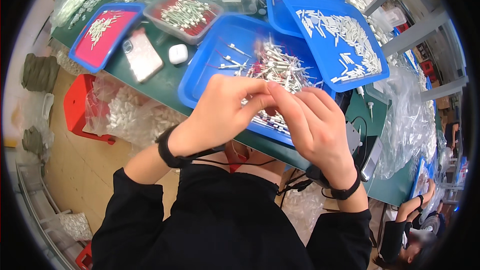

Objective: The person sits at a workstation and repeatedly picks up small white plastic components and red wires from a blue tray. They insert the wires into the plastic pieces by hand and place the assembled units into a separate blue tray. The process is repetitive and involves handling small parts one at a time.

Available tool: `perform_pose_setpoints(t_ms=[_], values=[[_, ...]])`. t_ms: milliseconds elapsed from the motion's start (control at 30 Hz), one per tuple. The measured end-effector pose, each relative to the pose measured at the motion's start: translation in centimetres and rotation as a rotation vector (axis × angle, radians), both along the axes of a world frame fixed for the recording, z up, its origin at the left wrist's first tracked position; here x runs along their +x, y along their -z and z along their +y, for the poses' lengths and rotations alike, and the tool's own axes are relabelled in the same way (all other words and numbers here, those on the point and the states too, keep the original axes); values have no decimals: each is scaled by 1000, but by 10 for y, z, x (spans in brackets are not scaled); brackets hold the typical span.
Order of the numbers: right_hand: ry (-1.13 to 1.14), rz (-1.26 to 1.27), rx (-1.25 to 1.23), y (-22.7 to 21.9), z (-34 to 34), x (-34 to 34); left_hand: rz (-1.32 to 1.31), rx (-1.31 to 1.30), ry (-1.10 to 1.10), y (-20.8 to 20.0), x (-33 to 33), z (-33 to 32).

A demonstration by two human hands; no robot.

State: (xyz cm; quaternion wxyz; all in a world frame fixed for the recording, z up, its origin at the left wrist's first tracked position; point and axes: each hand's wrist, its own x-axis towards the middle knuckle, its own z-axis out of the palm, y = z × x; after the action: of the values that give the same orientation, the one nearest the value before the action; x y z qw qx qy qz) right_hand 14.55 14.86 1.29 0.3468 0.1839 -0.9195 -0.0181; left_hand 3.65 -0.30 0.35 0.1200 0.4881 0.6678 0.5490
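My left hand (220,110) and my right hand (315,120) meet fingertip to fingertip above a large blue tray (192,82). Both are closed in a pinch, and whatever lies between the fingers is hidden or too small to name. Under and beyond them, the tray holds a heap of thin white stick-like pieces (287,67), some with red ends. A few lie apart on the tray's left side. Just past my fingertips, part of the heap looks smeared, with red in it. Black bands circle both wrists.
Overlapping the tray at right is another blue tray (345,82) with short white tubes. Leftward are a clear tub (215,12) of sticks, a white earphone case (178,54), a phone (142,56) and a blue-rimmed pink tray (112,45). A co-worker's arm (415,202) shows far right.
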Motion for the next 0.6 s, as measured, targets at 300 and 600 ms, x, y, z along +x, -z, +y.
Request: perform_pose_setpoints(t_ms=[300, 600], values=[[644, -258, -304, -5, 146, -23, 619, -405, -299, 19, -108, -2], [574, -358, -361, 39, 180, -34, 725, -504, -413, 41, -180, 4]])
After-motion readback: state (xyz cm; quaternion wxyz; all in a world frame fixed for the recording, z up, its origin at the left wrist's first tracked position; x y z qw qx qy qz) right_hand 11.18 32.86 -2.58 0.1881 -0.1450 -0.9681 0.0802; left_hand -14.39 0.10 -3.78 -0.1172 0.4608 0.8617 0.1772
